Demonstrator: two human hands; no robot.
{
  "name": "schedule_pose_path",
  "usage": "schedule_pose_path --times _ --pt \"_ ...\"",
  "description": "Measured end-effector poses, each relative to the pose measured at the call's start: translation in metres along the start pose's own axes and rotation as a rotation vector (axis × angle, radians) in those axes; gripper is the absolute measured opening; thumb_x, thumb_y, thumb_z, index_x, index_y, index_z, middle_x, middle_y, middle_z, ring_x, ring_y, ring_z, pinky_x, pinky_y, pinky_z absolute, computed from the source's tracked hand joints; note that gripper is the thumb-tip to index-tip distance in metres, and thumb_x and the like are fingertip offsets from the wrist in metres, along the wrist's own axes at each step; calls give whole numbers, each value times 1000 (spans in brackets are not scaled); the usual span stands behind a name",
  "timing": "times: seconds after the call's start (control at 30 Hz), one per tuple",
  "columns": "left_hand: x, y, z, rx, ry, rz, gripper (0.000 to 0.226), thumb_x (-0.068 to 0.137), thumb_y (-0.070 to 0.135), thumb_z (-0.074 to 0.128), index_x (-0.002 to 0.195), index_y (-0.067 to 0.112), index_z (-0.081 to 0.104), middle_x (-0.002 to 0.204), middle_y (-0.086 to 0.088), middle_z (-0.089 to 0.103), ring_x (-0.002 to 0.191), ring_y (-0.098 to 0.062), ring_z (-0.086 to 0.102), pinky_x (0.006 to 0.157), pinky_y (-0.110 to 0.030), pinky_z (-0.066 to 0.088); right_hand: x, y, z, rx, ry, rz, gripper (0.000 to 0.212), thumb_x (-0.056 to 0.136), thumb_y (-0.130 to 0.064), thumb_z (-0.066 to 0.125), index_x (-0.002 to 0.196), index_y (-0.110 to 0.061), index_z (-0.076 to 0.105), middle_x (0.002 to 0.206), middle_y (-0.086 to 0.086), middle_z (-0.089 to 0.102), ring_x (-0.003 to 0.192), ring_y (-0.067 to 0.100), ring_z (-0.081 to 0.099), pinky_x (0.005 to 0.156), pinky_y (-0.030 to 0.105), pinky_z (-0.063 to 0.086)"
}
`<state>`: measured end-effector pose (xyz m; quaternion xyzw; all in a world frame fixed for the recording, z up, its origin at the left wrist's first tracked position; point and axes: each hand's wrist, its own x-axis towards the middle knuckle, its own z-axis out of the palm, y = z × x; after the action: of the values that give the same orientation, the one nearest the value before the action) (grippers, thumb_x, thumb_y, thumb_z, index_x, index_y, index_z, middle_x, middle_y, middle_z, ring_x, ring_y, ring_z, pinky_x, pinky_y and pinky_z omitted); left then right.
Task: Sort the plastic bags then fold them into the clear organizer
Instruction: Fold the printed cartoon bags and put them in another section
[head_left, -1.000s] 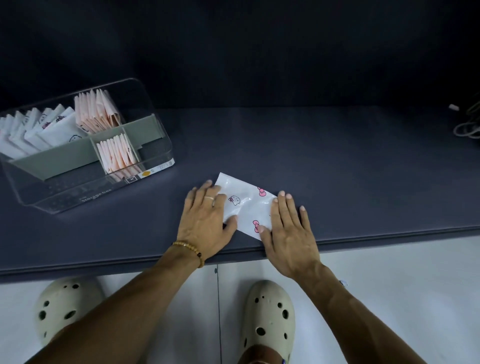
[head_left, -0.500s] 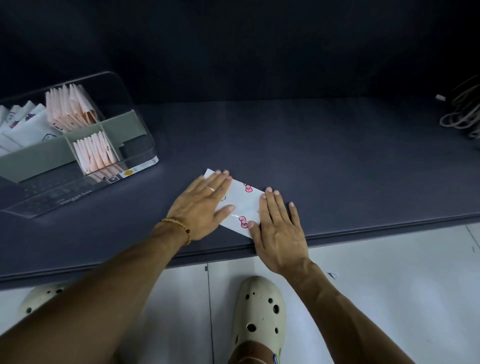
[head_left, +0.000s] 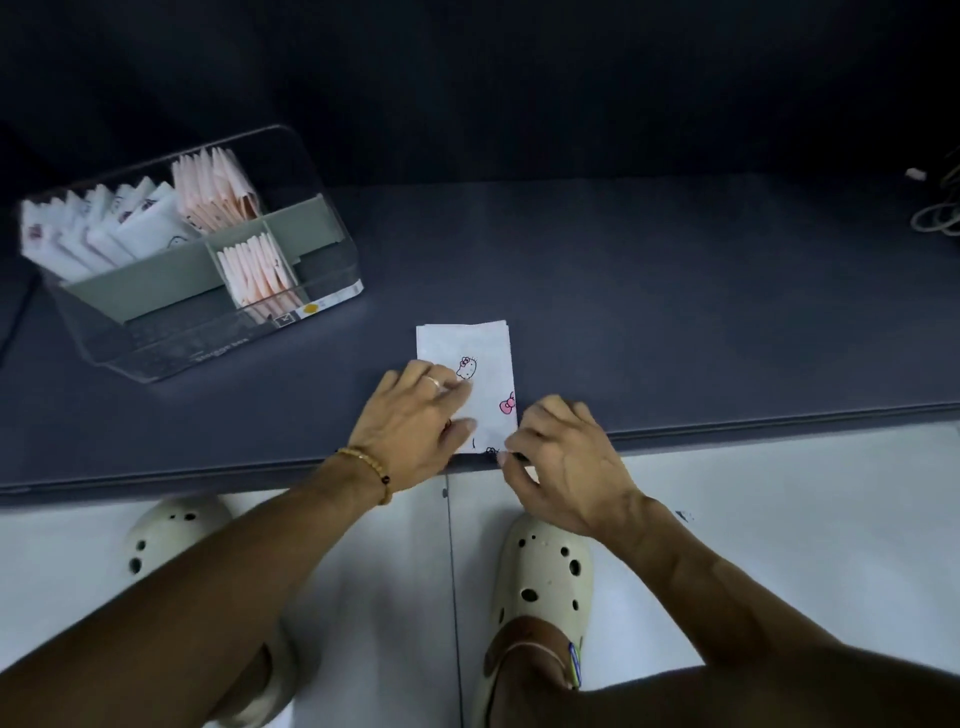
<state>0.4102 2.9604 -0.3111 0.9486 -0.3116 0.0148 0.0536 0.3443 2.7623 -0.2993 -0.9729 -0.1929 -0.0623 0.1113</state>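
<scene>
A white plastic bag (head_left: 470, 349) printed with small cat faces and pink bows lies folded into a narrow strip at the front edge of the dark table, its long side running away from me. My left hand (head_left: 415, 423) rests flat on its lower left part. My right hand (head_left: 558, 457) pinches the bag's near right corner with curled fingers. The clear organizer (head_left: 156, 348) stands at the left, holding several folded white bags (head_left: 98, 234) in its left compartment and folded pink bags (head_left: 215, 189) in two right compartments.
The dark grey table (head_left: 675, 312) stretches to the right, with its front edge (head_left: 779, 415) just beyond my hands. A coil of pale cable (head_left: 937, 213) lies at the far right. My feet in cream clogs stand on the white floor below.
The bag has turned from a slanted position to lie lengthwise away from me. My right hand went from flat on the bag to pinching its near corner; my left hand slid lower.
</scene>
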Motion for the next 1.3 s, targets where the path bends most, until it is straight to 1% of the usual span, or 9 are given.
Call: schedule_pose_path --times 0.1,0.23,0.47,0.57,0.7,0.87,1.03,1.2,1.3 --pt "-19 -14 0 1 -116 -1 73 82 69 35 136 21 46 134 2 46 118 -22 38 89 -37 38 6 -3 -2 -1 -165 -65 48 81 -50 56 111 -15 65 115 3 59 111 22 50 90 36 43" --pt "-22 -26 1 26 -240 63 88 76 76 42 146 25 27 148 4 31 131 -19 25 104 -36 30 14 6 4 -54 -373 -29 81 84 -56 55 148 -14 28 158 4 22 146 19 16 116 37 18" --pt "-23 -29 1 -292 -123 -34 59 84 54 58 135 28 48 140 8 46 129 -11 35 103 -28 30 15 5 2 86 -113 -14 31 90 -35 57 114 -16 64 118 0 65 113 23 54 87 37 43" --pt "-15 -24 -7 -646 -4 -265 20 91 32 58 109 25 65 103 3 67 95 -17 61 86 -32 49 30 3 -4 371 -98 302 24 94 -37 54 109 -21 64 86 -2 62 83 20 58 72 30 44" --pt "6 -21 -12 -858 39 -447 8 93 22 56 95 21 64 74 19 64 70 -1 60 68 -20 47 55 10 -3 652 -167 632 20 91 -30 60 91 -10 62 74 -2 69 68 14 64 64 31 52" --pt "26 -16 -7 -675 68 -583 26 88 22 63 111 19 52 105 2 63 89 -21 60 82 -35 49 76 15 5 629 -261 790 33 95 -29 53 71 -7 54 53 10 66 51 12 66 63 33 56" --pt "24 -13 7 -227 7 -278 40 96 31 42 136 25 48 147 1 35 122 -24 38 99 -37 36 85 18 10 578 -248 823 33 98 -30 49 68 -16 46 63 2 61 42 16 65 51 25 44" --pt "24 -10 20 -56 -77 -189 50 100 40 24 147 24 31 154 4 28 142 -19 20 113 -38 18 88 19 11 562 -204 865 21 95 -34 54 81 -17 51 71 5 64 54 23 68 56 28 48" --pt "27 -7 23 -19 -109 -193 53 100 39 21 149 21 24 157 4 22 146 -19 12 118 -40 10 68 20 14 66 76 495 32 87 -34 67 111 -15 57 94 6 67 79 29 66 63 37 54"
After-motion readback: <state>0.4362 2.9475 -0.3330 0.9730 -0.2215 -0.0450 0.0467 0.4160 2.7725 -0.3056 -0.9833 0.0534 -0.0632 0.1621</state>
